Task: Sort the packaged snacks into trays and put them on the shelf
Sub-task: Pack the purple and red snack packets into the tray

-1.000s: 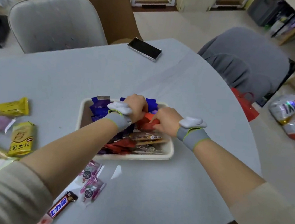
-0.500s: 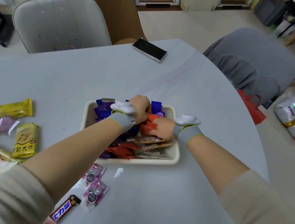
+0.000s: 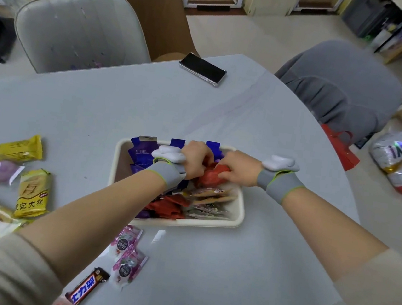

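Both hands sit in the far end of the cream plastic tray [image 3: 237, 219] on the table. The right hand [image 3: 236, 172] has its fingers curled round a red crinkly snack packet [image 3: 208, 177], lying just left of it. The left hand [image 3: 195, 160] is curled beside it, touching; what it holds is hidden.

Two hands down in a cream tray [image 3: 236, 221] on a grey table [image 3: 124, 108] — left hand [image 3: 195, 159] curled over the snacks, right hand [image 3: 236, 171] gripping a red packet [image 3: 208, 177]. Purple packets [image 3: 142, 152] at the tray's far side. Yellow snacks [image 3: 11, 149] off to the left. Pink packets [image 3: 126, 251] and a chocolate bar [image 3: 88, 286] nearer — a black phone [image 3: 202, 68] far back.
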Tool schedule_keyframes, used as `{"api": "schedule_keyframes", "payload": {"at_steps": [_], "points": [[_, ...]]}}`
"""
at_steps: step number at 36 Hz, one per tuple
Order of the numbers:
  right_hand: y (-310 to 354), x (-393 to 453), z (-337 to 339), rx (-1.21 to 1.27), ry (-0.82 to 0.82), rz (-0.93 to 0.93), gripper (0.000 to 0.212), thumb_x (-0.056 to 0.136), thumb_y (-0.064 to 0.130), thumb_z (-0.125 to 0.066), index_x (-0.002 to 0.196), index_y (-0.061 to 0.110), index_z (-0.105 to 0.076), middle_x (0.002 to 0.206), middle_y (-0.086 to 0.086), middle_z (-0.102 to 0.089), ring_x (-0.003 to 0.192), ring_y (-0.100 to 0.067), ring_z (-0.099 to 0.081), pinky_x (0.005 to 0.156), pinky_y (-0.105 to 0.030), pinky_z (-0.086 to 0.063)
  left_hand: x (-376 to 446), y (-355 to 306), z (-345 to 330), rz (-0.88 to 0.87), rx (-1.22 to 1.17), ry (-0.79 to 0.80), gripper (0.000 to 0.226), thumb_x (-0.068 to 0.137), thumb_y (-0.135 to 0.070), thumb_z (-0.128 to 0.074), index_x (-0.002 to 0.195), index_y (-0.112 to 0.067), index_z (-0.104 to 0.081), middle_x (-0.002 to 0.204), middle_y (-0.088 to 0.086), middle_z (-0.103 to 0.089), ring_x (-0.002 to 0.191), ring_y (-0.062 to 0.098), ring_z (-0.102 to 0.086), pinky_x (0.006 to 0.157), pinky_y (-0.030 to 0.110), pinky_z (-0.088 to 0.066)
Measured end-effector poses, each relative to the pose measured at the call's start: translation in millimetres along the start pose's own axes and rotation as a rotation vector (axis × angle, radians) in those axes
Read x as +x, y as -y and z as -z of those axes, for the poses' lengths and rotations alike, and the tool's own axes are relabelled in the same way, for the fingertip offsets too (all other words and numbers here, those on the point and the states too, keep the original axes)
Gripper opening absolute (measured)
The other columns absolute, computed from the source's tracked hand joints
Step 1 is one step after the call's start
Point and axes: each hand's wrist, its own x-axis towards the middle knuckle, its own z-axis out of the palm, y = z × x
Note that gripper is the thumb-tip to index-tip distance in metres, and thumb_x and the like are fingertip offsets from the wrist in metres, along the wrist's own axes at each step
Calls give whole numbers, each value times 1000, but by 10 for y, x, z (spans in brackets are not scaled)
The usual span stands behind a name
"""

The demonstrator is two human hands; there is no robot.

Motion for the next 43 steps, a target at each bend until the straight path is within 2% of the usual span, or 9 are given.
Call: {"api": "schedule_keyframes", "payload": {"at_steps": [5,9,17,21,23,29,32,36,43], "points": [[48,31,15,-133,13,-45,26,92,11,-49,110,9,-68,114,-14,-64,106,-30,-57,81,-31,-39,-21,98,123,11,-94,112,42,76,-1,-61,115,-17,-60,107,2,-62,92,19,-56,78,23,-42],[52,16,37,-233,54,-30,32,93,11,-47,119,15,-64,123,-12,-60,111,-30,-56,84,-30,-42,-77,136,202,34,14,145,45,79,-5,-59,122,-19,-51,106,8,-63,97,28,-59,79,32,-47],[304,-56,45,-508,145,-61,32,96,5,-41,124,3,-56,131,-14,-55,119,-32,-53,82,-32,-41,52,-2,102,208,469,139,15,89,-12,-54,102,-10,-62,112,11,-65,105,31,-62,76,33,-46],[368,-22,57,-467,203,-100,19,95,5,-44,104,3,-61,103,-9,-61,102,-31,-57,66,-22,-37,79,-120,126,217,400,159,24,94,-7,-48,70,-7,-47,114,16,-63,107,31,-60,78,34,-45],[373,-18,106,-493,167,-92,16,93,3,-46,97,5,-61,80,-5,-51,84,-25,-49,48,-22,-27,48,-112,120,194,380,132,19,94,-7,-47,80,-3,-59,106,17,-64,103,33,-60,77,35,-45],[371,38,23,-508,94,-98,28,95,5,-44,118,7,-59,122,-10,-61,109,-29,-60,70,-28,-36,128,-126,-18,191,328,112,24,86,-3,-49,64,-12,-47,87,9,-63,90,32,-65,69,31,-48],[314,50,-13,-441,100,-114,29,94,4,-43,118,6,-60,118,-12,-61,106,-30,-59,69,-27,-37,129,-137,24,161,227,94,21,86,-5,-51,69,-12,-60,88,8,-66,87,29,-64,69,28,-46],[185,8,-29,-379,81,-103,25,97,11,-45,115,6,-62,114,-11,-62,104,-30,-59,67,-25,-35,16,-51,87,63,68,103,20,87,-5,-55,71,-10,-67,61,2,-53,70,23,-48,63,28,-36],[132,37,-114,-268,95,-146,23,95,16,-47,107,8,-64,110,-12,-65,101,-33,-62,67,-28,-37,56,-117,15,27,73,63,20,89,-11,-56,91,-7,-75,77,5,-59,75,22,-53,67,30,-40]]}}
